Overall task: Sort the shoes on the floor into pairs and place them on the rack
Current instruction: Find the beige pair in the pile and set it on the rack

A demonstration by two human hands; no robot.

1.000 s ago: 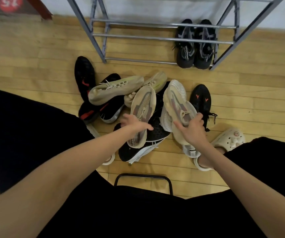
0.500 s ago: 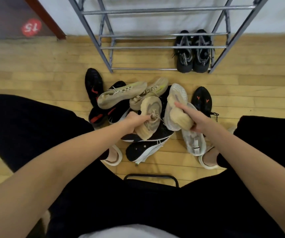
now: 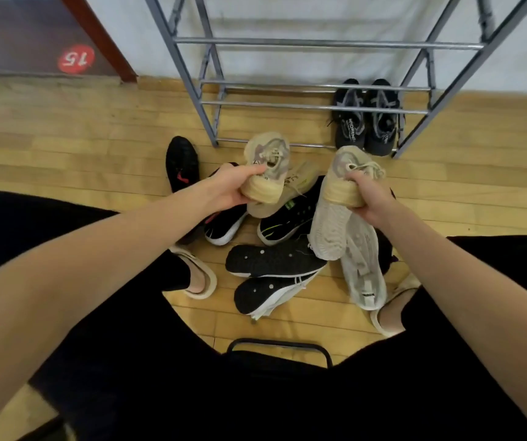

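Nearest the camera, the person's black-clad legs fill the lower frame, with the curved black bar of a seat frame [image 3: 279,345] between them and a foot in a beige slipper [image 3: 199,278] on the wooden floor [image 3: 65,160]. Just beyond lies the shoe pile: two black sneakers [image 3: 271,268] lie sole-up, one overlapping the other, and a pale grey sneaker [image 3: 364,275] lies sole-up beside them, partly under another of the same colour. Behind these lie a black shoe with green accents [image 3: 291,218], a black-and-white shoe [image 3: 225,226] and a black shoe with a red mark [image 3: 182,165]. Above the pile, the left hand [image 3: 227,189] grips the heel of a beige sneaker [image 3: 268,160], fingers curled around the heel sole and thumb at the collar, toe pointing away toward the rack. The right hand [image 3: 368,202] grips the heel of the matching beige sneaker [image 3: 348,167] in the same manner, fingers clamped on the heel. Both beige sneakers are held clear of the floor, near each other but apart. Farther on stands the grey metal rack [image 3: 319,44] against the white wall, with a pair of black-and-grey shoes [image 3: 365,119] side by side on its lowest bars at the right end. At far left, a red round sticker [image 3: 76,58] reads 15.
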